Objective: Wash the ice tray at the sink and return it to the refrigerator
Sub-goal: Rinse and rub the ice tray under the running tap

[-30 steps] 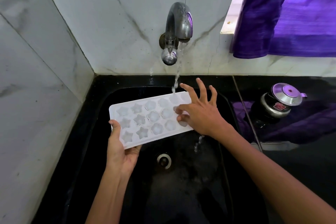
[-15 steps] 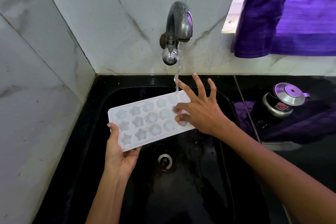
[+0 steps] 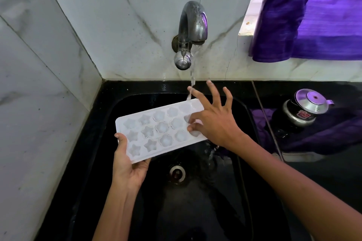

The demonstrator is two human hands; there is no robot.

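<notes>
Frame centre, over the sink (image 3: 109,107): ice tray (image 3: 156,129), little moved since a second ago, still under the running tap (image 3: 191,31). Left hand (image 3: 129,162) grasps its lower-left corner; right hand (image 3: 213,119), fingers splayed, rubs the right-end cells. Washing continues.

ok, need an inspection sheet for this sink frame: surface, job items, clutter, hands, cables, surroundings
Surface: black sink, wet, drain uncovered.
Job's things: white ice tray held above the basin, tilted, cavities up; tap running, stream landing on the tray's far right corner.
Clutter: small metal-lidded pot on a purple cloth, on the counter right of the sink.
Hands: left hand grips the tray's near left corner; right hand spread, thumb and a fingertip on the tray's right end.
Cables: nothing seen.
Surroundings: marble-tile walls; purple curtain upper right.
</notes>
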